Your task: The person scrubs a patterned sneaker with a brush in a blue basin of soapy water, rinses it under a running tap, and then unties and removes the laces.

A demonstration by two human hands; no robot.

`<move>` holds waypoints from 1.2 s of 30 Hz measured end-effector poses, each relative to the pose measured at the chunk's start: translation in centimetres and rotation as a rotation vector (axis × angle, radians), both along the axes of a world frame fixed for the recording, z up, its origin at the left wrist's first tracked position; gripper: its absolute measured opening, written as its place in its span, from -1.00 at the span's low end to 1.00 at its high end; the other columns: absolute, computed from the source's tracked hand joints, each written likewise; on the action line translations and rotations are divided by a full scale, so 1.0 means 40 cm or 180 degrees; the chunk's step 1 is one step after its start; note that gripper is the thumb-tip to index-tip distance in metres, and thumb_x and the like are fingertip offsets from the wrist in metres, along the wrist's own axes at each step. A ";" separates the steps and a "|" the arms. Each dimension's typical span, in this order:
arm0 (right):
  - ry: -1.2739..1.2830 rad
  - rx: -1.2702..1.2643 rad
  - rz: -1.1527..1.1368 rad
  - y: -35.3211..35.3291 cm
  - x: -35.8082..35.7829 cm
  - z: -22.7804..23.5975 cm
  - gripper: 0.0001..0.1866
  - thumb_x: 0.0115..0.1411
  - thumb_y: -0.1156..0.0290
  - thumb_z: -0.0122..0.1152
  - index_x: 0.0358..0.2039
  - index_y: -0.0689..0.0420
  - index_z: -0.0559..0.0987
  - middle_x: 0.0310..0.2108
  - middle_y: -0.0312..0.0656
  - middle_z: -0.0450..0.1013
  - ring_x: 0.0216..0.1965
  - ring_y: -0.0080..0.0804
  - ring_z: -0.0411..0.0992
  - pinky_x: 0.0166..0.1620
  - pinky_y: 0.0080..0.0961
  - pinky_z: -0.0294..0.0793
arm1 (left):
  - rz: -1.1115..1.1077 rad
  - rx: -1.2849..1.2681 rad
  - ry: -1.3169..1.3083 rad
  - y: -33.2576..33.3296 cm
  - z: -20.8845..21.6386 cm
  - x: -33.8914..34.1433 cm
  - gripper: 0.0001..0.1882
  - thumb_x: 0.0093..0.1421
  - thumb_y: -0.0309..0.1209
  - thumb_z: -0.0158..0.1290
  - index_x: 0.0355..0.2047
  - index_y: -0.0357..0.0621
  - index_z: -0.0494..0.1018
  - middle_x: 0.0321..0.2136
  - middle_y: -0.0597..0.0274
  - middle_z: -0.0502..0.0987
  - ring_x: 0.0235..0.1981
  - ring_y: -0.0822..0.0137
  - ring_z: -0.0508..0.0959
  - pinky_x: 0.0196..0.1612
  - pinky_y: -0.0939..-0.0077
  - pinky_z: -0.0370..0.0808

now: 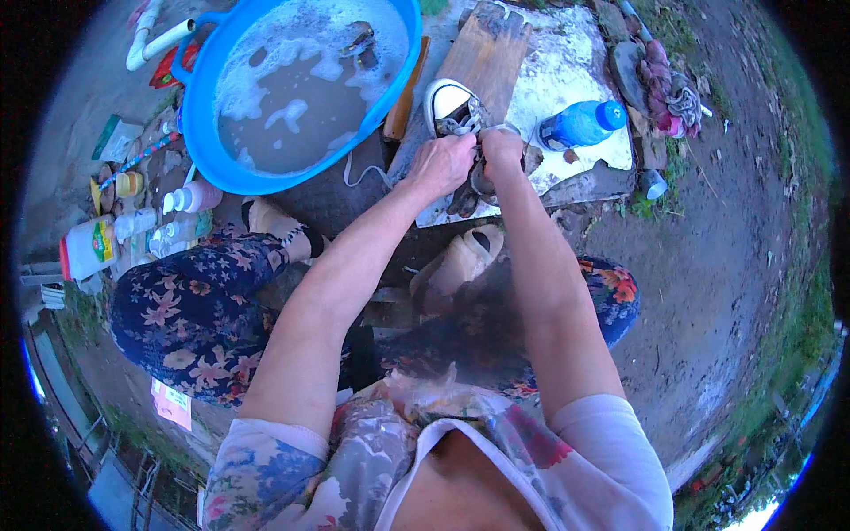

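Note:
A dark sneaker point(453, 103) with a white rubber toe cap lies on a worn wooden board point(487, 55), its toe pointing away from me. My left hand point(443, 166) is closed on the left side of the shoe, near its laces. Close beside it, my right hand point(502, 152) is closed at the shoe's right side, by the opening. Both hands cover much of the upper, so I cannot see exactly which part the fingertips pinch. A thin white lace or cord point(365, 173) loops out left of the board.
A large blue tub point(197, 115) of grey, foamy water stands at the left. To the right are a blue bottle point(580, 124) on a whitish slab point(567, 66) and a bundle of wet cloth point(660, 84). Several bottles, including a pink pump bottle point(193, 196), stand at far left.

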State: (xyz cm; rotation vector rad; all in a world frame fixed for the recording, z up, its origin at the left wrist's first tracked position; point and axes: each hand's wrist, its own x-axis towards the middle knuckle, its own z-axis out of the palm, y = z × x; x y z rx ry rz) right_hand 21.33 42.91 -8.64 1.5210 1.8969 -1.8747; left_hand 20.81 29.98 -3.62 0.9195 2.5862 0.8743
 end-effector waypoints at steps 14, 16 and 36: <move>0.0618 -0.0832 -0.0014 0.003 0.024 0.075 -0.96 -0.07 0.55 0.14 -0.58 0.17 0.45 -0.70 -0.30 0.26 -0.70 -0.47 0.22 -0.64 -0.43 0.15 | 0.0089 0.0292 -0.0441 -0.016 -0.007 0.007 -0.81 0.14 -0.32 -0.03 -0.33 -0.18 0.35 -0.45 -0.11 0.50 -0.36 -0.11 0.50 -0.34 0.08 0.41; 0.0462 -0.0110 0.0615 0.007 0.016 0.051 -0.97 -0.04 0.54 0.13 -0.56 0.22 0.48 -0.69 -0.26 0.27 -0.66 -0.41 0.27 -0.60 -0.38 0.22 | 0.0145 0.0414 -0.0268 -0.016 -0.024 0.016 -0.82 0.14 -0.35 0.00 -0.33 -0.19 0.35 -0.44 -0.13 0.48 -0.37 -0.12 0.49 -0.37 0.13 0.41; 0.0659 -0.1373 -0.0652 0.059 -0.008 0.070 -0.87 0.06 0.56 0.03 -0.58 0.11 0.33 -0.72 -0.41 0.10 -0.80 -0.63 0.02 -0.74 -0.67 -0.05 | 0.0811 -0.0430 -0.1190 -0.016 -0.030 0.146 -0.66 0.11 -0.22 -0.18 -0.49 -0.28 0.42 -0.42 -0.20 0.50 -0.34 -0.21 0.48 -0.22 0.00 0.39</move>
